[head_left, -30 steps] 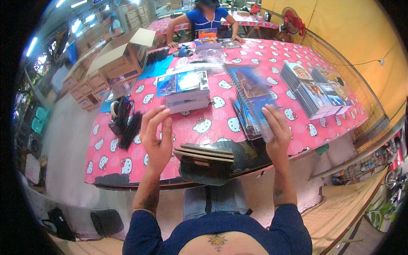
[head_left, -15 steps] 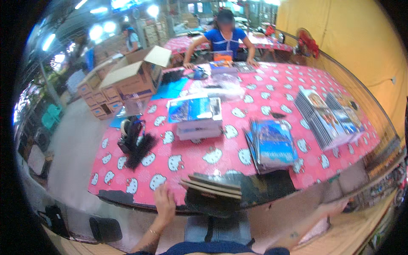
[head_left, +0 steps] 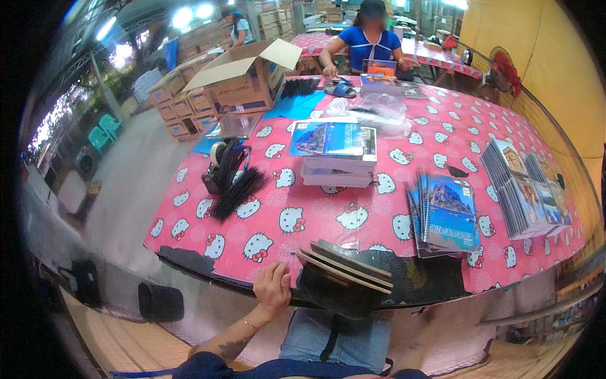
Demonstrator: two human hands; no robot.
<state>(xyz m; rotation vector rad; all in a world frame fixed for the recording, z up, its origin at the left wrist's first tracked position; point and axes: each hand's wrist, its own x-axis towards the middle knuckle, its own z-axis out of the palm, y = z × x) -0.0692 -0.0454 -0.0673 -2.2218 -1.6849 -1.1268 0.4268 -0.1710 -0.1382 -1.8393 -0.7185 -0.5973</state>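
Observation:
My left hand (head_left: 273, 289) rests at the table's near edge, fingers extended and holding nothing. Just to its right, a slanted wooden block with several layered boards (head_left: 346, 268) stands on a black base. My right hand is out of view. Beyond the block sits a thick pile of printed sheets (head_left: 338, 170) with a blue coastal picture on top. To the right of that pile lies a small stack of spiral-bound calendars or booklets (head_left: 449, 218) with blue covers. A bundle of black wire binding strips (head_left: 240, 194) lies by a black tape dispenser (head_left: 222, 165).
More spiral-bound stacks (head_left: 530, 192) stand at the table's right side. Clear plastic wrap (head_left: 379, 117) lies toward the back. An open cardboard box (head_left: 237, 82) is at the far left. Across the pink patterned table (head_left: 353, 218), a person in a blue top (head_left: 372, 47) stands with hands near printed stacks.
The view has shifted, so the table appears farther right and higher. My right hand, stretched out to the right before, has left the picture. My left hand stays beside the block.

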